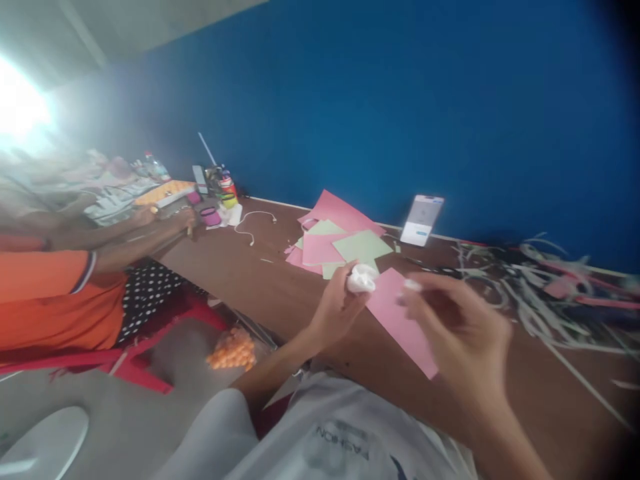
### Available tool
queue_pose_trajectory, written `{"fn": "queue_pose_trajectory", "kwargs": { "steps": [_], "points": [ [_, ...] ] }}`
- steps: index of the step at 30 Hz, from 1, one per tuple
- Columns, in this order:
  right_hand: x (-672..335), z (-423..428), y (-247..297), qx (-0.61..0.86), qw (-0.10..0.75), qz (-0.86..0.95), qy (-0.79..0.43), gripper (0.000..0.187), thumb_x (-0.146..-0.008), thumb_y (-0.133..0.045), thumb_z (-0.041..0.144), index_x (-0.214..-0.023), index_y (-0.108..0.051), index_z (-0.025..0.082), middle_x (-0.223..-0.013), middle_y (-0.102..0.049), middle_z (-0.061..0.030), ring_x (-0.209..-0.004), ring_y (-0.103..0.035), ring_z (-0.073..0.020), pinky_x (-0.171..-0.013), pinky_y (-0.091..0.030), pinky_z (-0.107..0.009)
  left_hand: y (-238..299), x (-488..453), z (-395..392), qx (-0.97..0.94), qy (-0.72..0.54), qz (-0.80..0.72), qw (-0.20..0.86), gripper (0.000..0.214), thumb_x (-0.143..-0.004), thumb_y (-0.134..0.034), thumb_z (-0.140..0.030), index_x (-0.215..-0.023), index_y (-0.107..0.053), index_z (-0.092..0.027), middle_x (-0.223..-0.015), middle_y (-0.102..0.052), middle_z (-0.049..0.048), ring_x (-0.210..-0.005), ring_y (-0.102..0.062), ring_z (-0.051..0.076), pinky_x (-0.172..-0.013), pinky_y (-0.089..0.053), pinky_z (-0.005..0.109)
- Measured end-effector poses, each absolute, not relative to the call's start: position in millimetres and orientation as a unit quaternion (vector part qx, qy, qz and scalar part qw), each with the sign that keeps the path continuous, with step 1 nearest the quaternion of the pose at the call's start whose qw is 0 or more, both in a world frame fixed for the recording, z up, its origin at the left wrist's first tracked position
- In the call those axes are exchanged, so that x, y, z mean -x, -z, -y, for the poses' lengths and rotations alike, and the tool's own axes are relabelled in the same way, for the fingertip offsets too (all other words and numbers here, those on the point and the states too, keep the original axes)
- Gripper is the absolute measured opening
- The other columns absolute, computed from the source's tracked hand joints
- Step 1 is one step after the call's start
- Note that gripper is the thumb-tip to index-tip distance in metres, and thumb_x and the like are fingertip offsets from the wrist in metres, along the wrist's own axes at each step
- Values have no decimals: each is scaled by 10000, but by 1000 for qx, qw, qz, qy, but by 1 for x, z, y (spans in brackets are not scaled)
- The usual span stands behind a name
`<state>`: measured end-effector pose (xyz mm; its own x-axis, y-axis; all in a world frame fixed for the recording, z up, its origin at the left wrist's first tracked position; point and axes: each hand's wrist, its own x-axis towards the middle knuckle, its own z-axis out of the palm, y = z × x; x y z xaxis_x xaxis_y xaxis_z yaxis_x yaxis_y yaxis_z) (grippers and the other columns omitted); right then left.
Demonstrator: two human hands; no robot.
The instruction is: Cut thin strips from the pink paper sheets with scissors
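Note:
My left hand [334,305] is wrapped round a white, shiny, rounded bundle [362,279], perhaps crumpled film or cloth, above the table. To its right, my right hand [463,327] pinches a small white piece [412,285] between thumb and fingertips; motion blurs it, and I cannot tell whether it joins the bundle. A pink paper sheet [403,327] lies on the brown table beneath and between both hands. Just beyond them is a loose pile of pink paper [340,210] and pale green paper [366,247].
A phone [423,220] leans against the blue wall. Tangled white strips and cables [525,293] cover the right side. A white cable [257,215] and purple tape roll [210,216] lie leftward. A co-worker in an orange sleeve [45,273] works at far left.

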<state>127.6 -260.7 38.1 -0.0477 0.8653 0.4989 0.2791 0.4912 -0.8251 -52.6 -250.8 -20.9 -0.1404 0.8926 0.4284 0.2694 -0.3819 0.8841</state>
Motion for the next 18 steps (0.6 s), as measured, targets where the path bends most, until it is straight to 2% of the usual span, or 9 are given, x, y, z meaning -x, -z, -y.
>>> {"fn": "queue_pose_trajectory", "kwargs": {
  "steps": [2,6,15,18],
  "points": [
    [-110,242,-34,423,512,680,-311,218,-802,-687,315,-981,-687,190,-805,-682,-32,-628,-635,-151,-558,-513,-264,16,53,255,-627,-565,-493,210,515,-888,-572,-321,-1355,-392,-200,-1272,-515,117,-1190,-504,238,-1040,-386,380],
    [-98,231,-21,406,499,678,-356,209,-810,-679,329,-957,-685,181,-734,-669,-19,-605,-643,-145,-549,-513,-251,13,56,258,-661,-548,-494,136,499,-909,-542,-312,-1366,-372,-207,-1304,-498,128,-1221,-490,236,-1043,-385,372],
    [-99,231,-17,406,479,679,-380,216,-821,-657,362,-929,-686,178,-728,-678,-27,-570,-606,-128,-516,-469,-236,20,56,256,-687,-504,-507,125,498,-920,-522,-304,-1383,-359,-213,-1277,-516,131,-1187,-517,220,-1006,-419,354],
    [-101,234,-15,395,476,703,-352,188,-820,-652,343,-915,-690,185,-712,-668,-19,-586,-592,-117,-522,-445,-217,17,55,258,-710,-483,-497,122,504,-909,-531,-320,-1372,-374,-197,-1269,-528,132,-1178,-524,223,-1014,-418,357]
  ]
}}
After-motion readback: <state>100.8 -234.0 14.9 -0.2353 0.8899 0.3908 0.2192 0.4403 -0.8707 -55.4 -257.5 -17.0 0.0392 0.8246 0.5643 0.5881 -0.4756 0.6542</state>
